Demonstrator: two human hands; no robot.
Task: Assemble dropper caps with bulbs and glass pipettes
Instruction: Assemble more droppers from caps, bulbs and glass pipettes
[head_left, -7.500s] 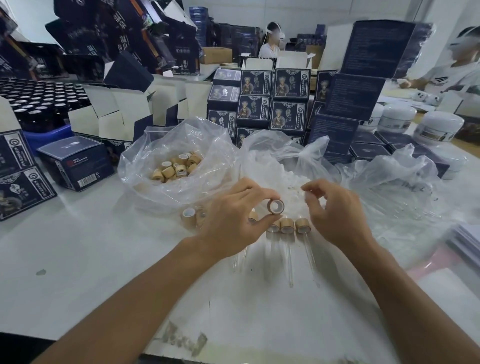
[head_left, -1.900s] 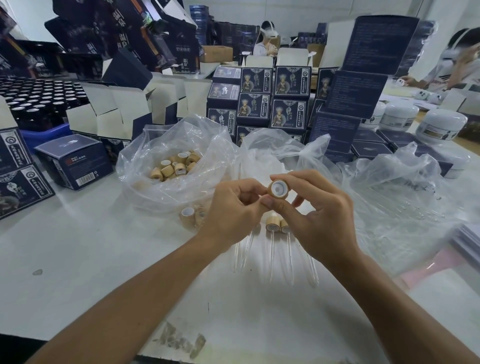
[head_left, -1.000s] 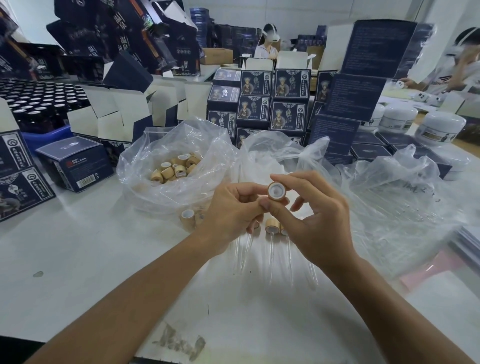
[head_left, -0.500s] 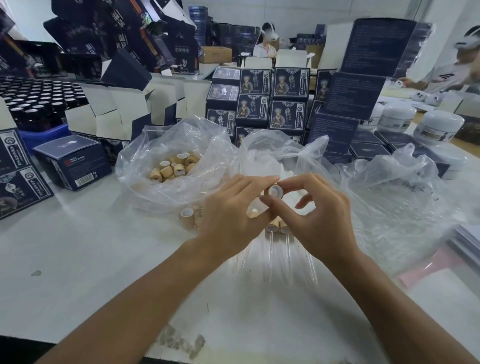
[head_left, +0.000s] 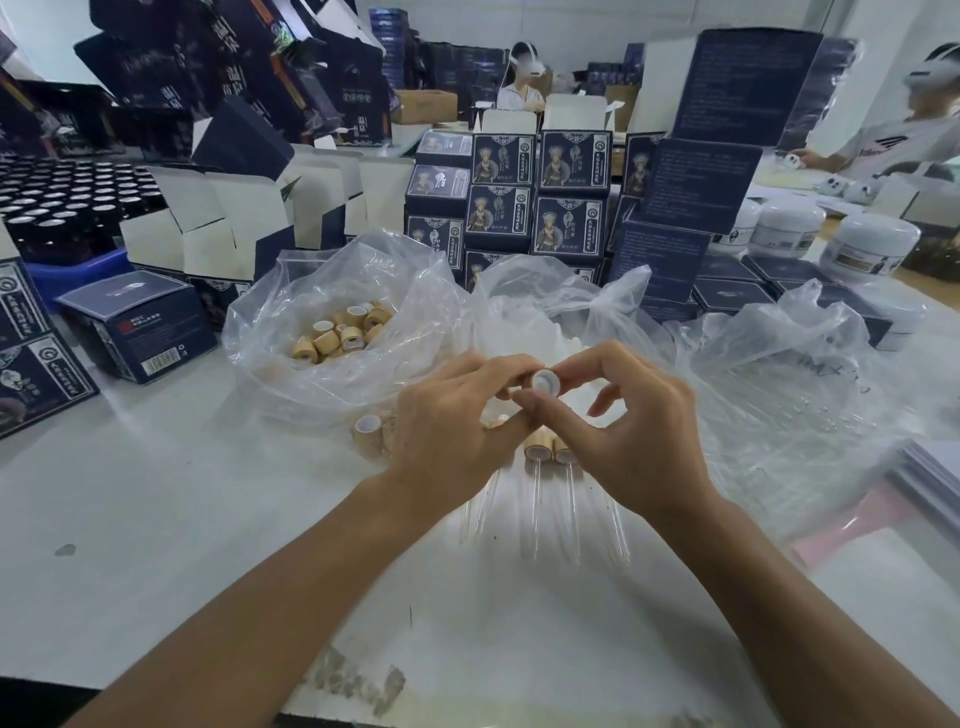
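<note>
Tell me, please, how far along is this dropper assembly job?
Done: a few finished droppers with tan wooden caps lie on the white table. In hand: both the left hand and right hand pinch one cap with a white insert. Left: many loose caps in the clear plastic bag.

Head-worn view, forward and down, close over table (head_left: 156, 519).

A small round dropper cap (head_left: 545, 382), wood-coloured with a white inside, is held above the middle of the table (head_left: 156, 519), its open end facing the camera. Finished droppers (head_left: 537, 452) lie side by side below it, glass pipettes (head_left: 532, 512) pointing toward the near edge. Loose caps (head_left: 337, 332) fill a clear bag (head_left: 291, 374) further left.
</note>
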